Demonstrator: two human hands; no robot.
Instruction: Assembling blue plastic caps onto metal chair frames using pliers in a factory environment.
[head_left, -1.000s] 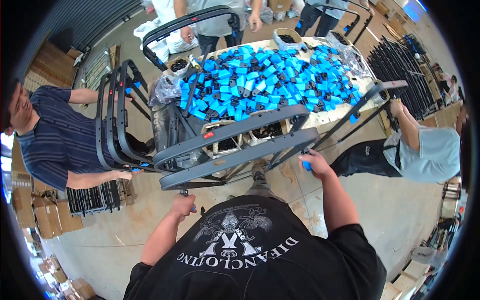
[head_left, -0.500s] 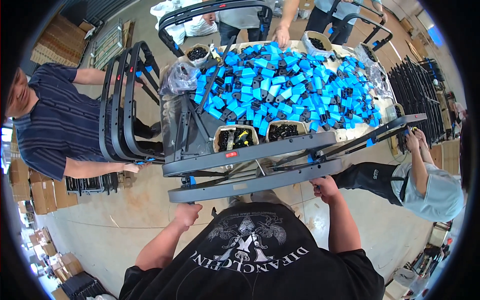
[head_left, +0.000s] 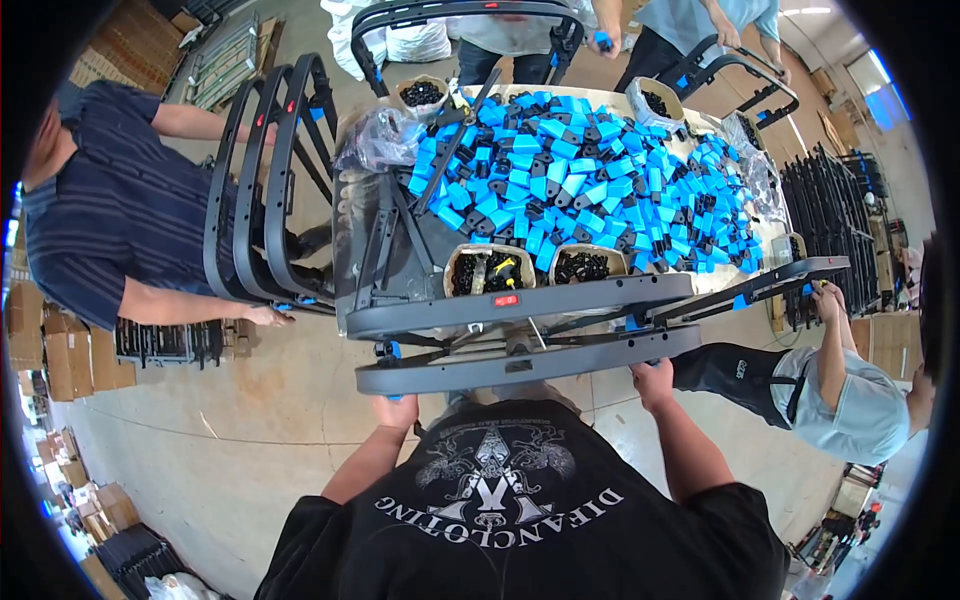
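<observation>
Both hands are clamped on the long black curved frame (head_left: 528,362), left hand (head_left: 396,410) near its left end, right hand (head_left: 653,380) toward its right. Just past it sit two open tubs of black parts (head_left: 530,268), then a heap of blue plastic pieces (head_left: 600,190) across the table (head_left: 690,282).

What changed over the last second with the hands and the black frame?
Both hands closed in on the black frame: the left hand, earlier hanging below it, now grips its left end; the right hand moved down to the lower bar. The blue parts stayed heaped on the table.
</observation>
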